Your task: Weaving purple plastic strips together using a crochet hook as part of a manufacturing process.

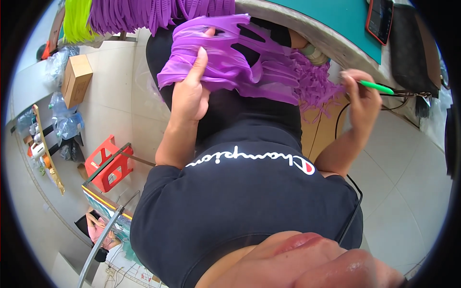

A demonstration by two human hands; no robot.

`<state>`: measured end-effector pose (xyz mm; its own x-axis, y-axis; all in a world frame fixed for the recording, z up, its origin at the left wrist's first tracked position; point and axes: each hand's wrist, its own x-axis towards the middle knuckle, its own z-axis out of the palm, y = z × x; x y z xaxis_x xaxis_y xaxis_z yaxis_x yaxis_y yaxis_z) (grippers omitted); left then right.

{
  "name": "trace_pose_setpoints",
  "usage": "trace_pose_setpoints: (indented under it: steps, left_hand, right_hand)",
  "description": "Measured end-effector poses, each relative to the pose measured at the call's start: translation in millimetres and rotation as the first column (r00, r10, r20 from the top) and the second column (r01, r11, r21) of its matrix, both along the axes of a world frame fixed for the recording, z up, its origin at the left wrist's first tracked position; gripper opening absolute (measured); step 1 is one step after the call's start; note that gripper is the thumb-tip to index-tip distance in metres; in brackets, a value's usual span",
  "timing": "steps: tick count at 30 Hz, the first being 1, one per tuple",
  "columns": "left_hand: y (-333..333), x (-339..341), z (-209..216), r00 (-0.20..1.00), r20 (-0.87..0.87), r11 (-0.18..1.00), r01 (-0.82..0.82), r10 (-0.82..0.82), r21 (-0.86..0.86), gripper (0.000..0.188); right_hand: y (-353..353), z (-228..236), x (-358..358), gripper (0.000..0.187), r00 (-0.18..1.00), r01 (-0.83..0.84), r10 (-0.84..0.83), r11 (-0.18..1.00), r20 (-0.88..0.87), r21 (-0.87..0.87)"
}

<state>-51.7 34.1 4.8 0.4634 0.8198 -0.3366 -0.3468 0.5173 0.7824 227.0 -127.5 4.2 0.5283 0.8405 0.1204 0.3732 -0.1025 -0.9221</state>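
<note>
My left hand point(192, 91) is closed on a thin, stretchy purple sheet point(211, 57) with cut-out slots, its thumb lying on top. The sheet spreads rightward across my black-clothed lap. At its right end a tangle of shredded purple scraps point(314, 84) hangs by my knee. To the right of those scraps, my right hand point(361, 96) grips a slim tool with a bright green handle point(377, 87). Its working tip, near my fingertips, is too small to make out.
Purple strips point(158, 13) and yellow-green strips point(77, 21) hang at the upper left. A red-edged phone point(380, 21) lies on the table's green mat point(326, 21), near a dark bag point(413, 53). Leftward are a cardboard box point(77, 79), a red stool point(108, 165) and another person point(98, 228).
</note>
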Motion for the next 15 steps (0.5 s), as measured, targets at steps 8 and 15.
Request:
trace_pose_setpoints:
  steps: [8,15]
  left_hand:
    - [-20,6,11,0.985,0.123,0.967,0.149,-0.125,-0.207,0.061]
    - [-22,14,7,0.996,0.004,0.987,0.084,-0.084,-0.140,0.047]
  right_hand:
    - [60,-27,-106,0.015,0.692,-0.163,0.295,0.953,-0.658,0.256]
    - [64,-36,-106,0.018,0.736,-0.045,0.293,0.921,-0.610,0.387]
